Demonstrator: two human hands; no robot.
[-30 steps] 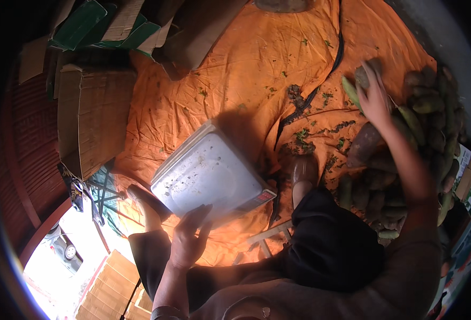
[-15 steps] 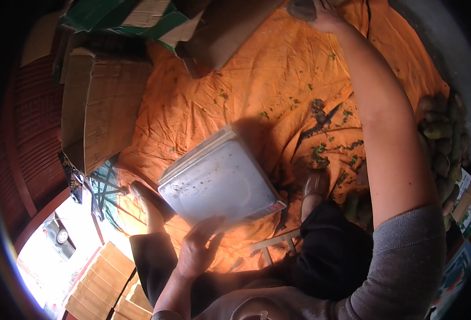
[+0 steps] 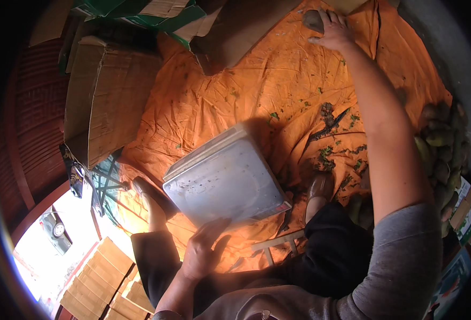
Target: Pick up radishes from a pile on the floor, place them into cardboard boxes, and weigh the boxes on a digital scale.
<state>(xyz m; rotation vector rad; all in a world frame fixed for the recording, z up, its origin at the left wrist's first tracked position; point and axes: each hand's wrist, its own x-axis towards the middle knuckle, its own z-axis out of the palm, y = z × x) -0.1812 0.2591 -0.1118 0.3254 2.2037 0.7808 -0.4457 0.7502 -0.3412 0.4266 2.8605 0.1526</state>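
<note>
Orange tarp (image 3: 278,80) covers most of the floor, wrinkled. Person sits at its near side in dark trousers (image 3: 331,256) & grey short-sleeved top (image 3: 406,261), knees apart. Open cardboard box (image 3: 120,101) stands at L; a green-and-brown carton (image 3: 179,24) is at upper L, partly cut off by the view's edge. Heap of tubers (image 3: 439,141), brown w/ some greenish, lies at far R, partly hidden by the R arm. Platform scale (image 3: 224,178), flat silvery top w/ dirt specks, sits approx. centre, turned at an angle, btwn & just beyond the feet. Pale wooden frame (image 3: 278,242) shows near the R knee.

Left hand (image 3: 208,248) is at the scale's near edge, fingers loosely out, thumb apart, nothing in it; slightly blurred, so can't tell if it touches. Right hand (image 3: 334,31) is at full reach, far end of tarp, fingers spread wide. Dark, roundish tuber (image 3: 313,20) is right by its index finger; can't tell if they touch. Smallest: green leaf scraps (image 3: 326,151), scattered R of the scale.
</note>
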